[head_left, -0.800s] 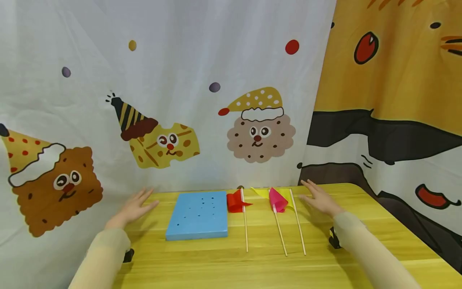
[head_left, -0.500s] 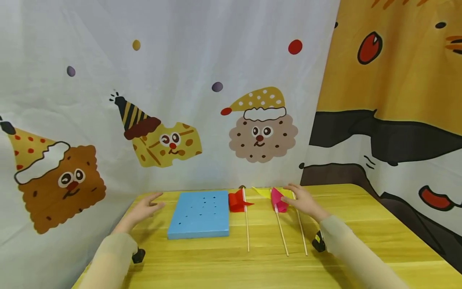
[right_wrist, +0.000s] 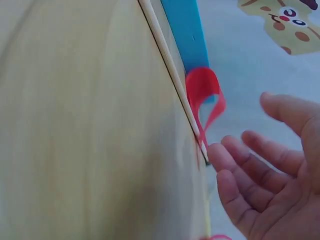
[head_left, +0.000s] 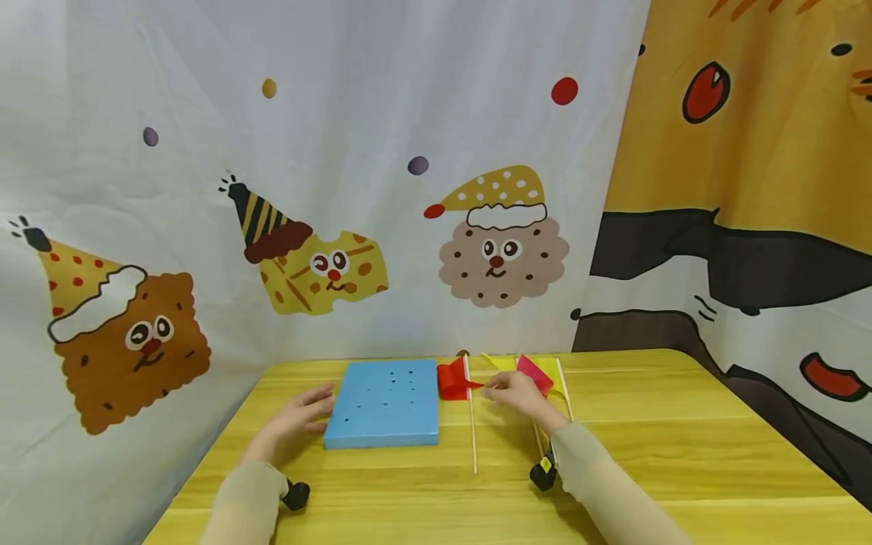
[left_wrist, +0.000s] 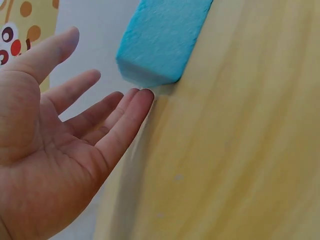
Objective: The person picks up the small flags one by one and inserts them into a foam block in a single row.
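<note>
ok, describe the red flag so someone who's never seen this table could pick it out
On the yellow wooden table, find the blue foam block with holes near the back. The red flag lies just right of it, its stick running toward the person, the right hand reaching at it. It alone is red; the neighbouring flags are pink and yellow.

The head view looks forward and down over the whole table (head_left: 681,424). Each wrist view sits close above it, both sharing the blue foam block (head_left: 383,403) (left_wrist: 162,37) (right_wrist: 186,30).
</note>
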Tool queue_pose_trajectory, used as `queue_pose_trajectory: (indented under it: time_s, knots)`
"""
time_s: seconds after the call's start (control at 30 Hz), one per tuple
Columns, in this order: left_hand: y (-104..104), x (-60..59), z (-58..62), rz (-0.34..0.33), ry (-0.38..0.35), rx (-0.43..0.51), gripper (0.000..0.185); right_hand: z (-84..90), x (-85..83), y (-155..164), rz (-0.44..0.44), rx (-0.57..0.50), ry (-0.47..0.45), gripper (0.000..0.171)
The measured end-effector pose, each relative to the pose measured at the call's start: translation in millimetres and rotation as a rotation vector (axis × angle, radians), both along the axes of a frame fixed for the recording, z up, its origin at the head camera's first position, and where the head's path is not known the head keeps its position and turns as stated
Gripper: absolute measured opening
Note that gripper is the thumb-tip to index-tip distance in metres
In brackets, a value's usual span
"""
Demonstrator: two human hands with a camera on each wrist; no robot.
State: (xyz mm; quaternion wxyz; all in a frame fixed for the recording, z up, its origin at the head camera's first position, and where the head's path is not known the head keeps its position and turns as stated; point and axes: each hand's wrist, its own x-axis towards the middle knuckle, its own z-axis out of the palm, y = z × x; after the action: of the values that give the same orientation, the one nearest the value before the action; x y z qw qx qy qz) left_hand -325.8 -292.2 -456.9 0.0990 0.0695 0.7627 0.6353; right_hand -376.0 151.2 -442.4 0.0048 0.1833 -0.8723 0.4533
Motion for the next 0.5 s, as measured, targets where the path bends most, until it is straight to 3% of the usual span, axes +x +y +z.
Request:
queue_pose_trajectory:
  time_s: [0.07, 0.23, 0.5]
  knots:
    - [2.3, 1.3, -4.1, 0.012, -0.013, 0.012, 0.062, -5.4, 0.1, -6.4, -0.017, -0.029, -0.053, 0.023]
    - [-0.4, 0.6, -10.9, 0.000, 0.062, -0.061, 0.063, -16.3, 1.8, -17.4, -0.035, -0.089, -0.174, 0.019]
    - [-6.4, 0.5, -19.2, -0.065, 0.116, -0.105, 0.068, -21.5, 6.0, -27.7, -0.109, -0.067, -0.269, 0.023]
